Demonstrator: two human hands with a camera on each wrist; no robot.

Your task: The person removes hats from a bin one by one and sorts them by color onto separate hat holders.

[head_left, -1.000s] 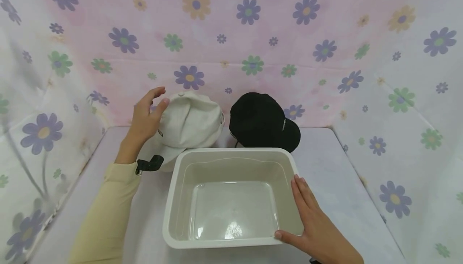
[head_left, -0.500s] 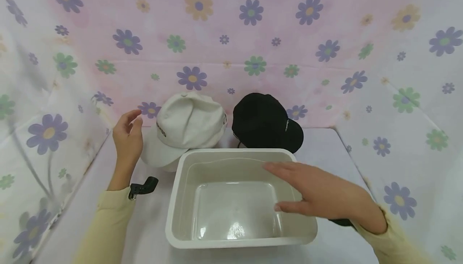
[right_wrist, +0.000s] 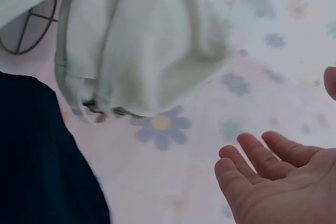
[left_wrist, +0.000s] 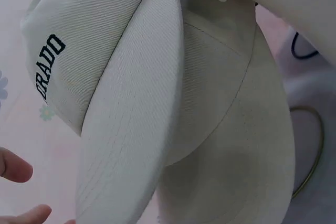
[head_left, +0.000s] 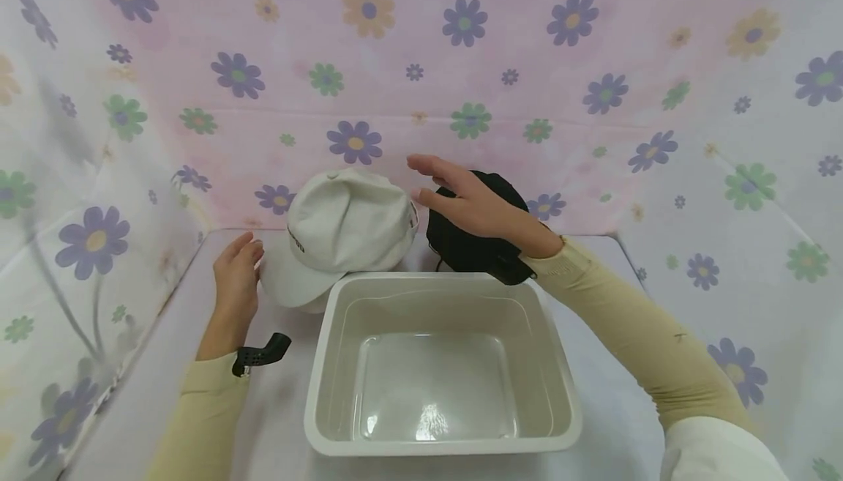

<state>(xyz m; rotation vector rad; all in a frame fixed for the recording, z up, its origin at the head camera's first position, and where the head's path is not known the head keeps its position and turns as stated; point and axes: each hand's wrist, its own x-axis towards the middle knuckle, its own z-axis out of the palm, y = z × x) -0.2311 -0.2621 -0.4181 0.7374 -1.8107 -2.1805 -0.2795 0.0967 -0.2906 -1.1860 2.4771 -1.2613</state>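
An off-white baseball cap (head_left: 352,221) with dark lettering stands at the back left, its brim pointing left. In the left wrist view, a second pale brim (left_wrist: 236,129) shows behind the cap's own brim. My left hand (head_left: 235,280) is just left of the brim, fingers loosely bent and holding nothing. Over a black cap (head_left: 451,247) reaches my right hand (head_left: 470,199), hiding part of it. Its fingers extend toward the right side of the off-white cap, and the right wrist view shows a gap between them and the cap.
A beige plastic bin (head_left: 319,393) stands in front of the caps, nothing inside it. Wire loops (left_wrist: 317,145) of what looks like a stand show near the caps in both wrist views. Flowered cloth (head_left: 395,20) encloses the back and sides of the table.
My right hand has left the bin's right rim and swung up and left over the black cap. The left hand has drawn back from the off-white cap's crown, down and left beside its brim.
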